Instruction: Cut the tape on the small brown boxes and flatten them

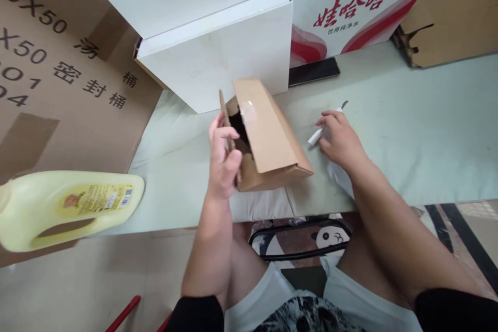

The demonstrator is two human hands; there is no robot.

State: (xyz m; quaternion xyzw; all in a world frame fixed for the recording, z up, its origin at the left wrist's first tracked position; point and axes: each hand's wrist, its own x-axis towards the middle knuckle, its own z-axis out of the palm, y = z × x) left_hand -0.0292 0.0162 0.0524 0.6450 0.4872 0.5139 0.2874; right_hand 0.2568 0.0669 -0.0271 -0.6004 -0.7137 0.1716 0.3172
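Note:
A small brown cardboard box lies tilted on the covered table, its near-left end partly open and dark inside. My left hand grips the raised flap at that end, thumb on one side and fingers on the other. A strip of clear tape shines on the box's lid. To the right of the box, my right hand closes its fingers over a slim white utility knife, which rests at the table surface with a dark tip pointing away. Some crumpled clear plastic shows under my right wrist.
White cartons and a red-and-white water carton stand along the back. A black phone lies before them. On the left are a large printed carton and a pale yellow jug. Another brown carton sits at back right.

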